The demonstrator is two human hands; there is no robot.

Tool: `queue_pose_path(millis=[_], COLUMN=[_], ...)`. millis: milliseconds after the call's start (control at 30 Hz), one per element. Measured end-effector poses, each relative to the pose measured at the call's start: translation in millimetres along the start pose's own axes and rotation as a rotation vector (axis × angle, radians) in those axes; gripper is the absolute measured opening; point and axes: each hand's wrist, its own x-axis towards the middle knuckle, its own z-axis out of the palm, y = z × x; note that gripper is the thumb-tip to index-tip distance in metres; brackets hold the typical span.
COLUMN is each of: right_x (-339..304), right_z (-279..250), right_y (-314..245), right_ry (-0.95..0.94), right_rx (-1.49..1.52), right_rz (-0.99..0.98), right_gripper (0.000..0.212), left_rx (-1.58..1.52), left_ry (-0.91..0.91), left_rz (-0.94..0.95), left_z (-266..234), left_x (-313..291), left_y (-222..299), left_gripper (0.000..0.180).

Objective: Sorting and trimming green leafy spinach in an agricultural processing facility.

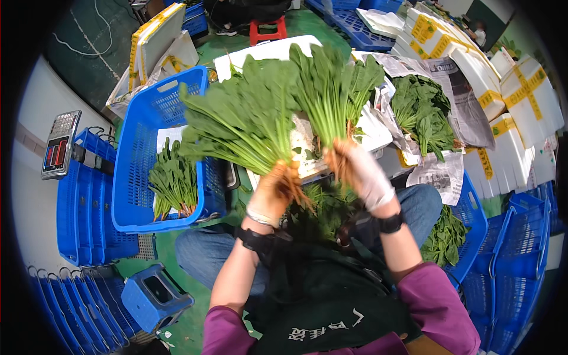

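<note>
My left hand point(273, 192), in a soiled thin glove, is closed round the root end of a large spinach bunch point(245, 112), its leaves fanned away from me and leftward. My right hand point(358, 171), in a whitish glove, grips the roots of a second spinach bunch point(325, 89), held upright beside the first. The leaves of the two bunches touch in the middle. Both are above a white foam board point(374, 133). Below my hands, between my knees, more loose greens point(324, 210) lie partly in shadow.
On my left a blue crate point(127, 177) holds a spinach bunch on paper, beside a scale point(61, 145). Newspaper point(467, 118) with greens lies right of the board. White foam boxes point(520, 142) and blue crates point(520, 248) are stacked at right. A blue stool point(157, 299) stands lower left.
</note>
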Motion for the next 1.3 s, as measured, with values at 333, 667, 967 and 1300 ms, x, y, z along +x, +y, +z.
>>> queue_pose_path(millis=[333, 667, 967, 1300], right_x=[-29.9, -18.5, 0.6, -16.0], right_z=[-32.8, -38.9, -12.4, -1.3], right_y=[87.3, 108.7, 53.6, 60.4], right_ry=[0.198, 0.451, 0.629, 0.551], right_rx=[-0.025, -1.114, -1.244, -0.887], right_rz=[0.129, -0.297, -0.629, -0.777], right_gripper=[0.018, 0.036, 0.027, 0.013], left_rx=[0.128, -0.171, -0.042, -0.102], left_ry=[0.066, 0.000, -0.057, 0.040], left_rz=[-0.213, -0.309, -0.381, -0.351], left_z=[-46.4, -44.4, -51.2, -50.2], left_x=[2.9, 4.5, 11.8, 12.4], left_y=[-73.5, -94.2, -92.5, -102.8], left_gripper=[0.026, 0.037, 0.029, 0.022])
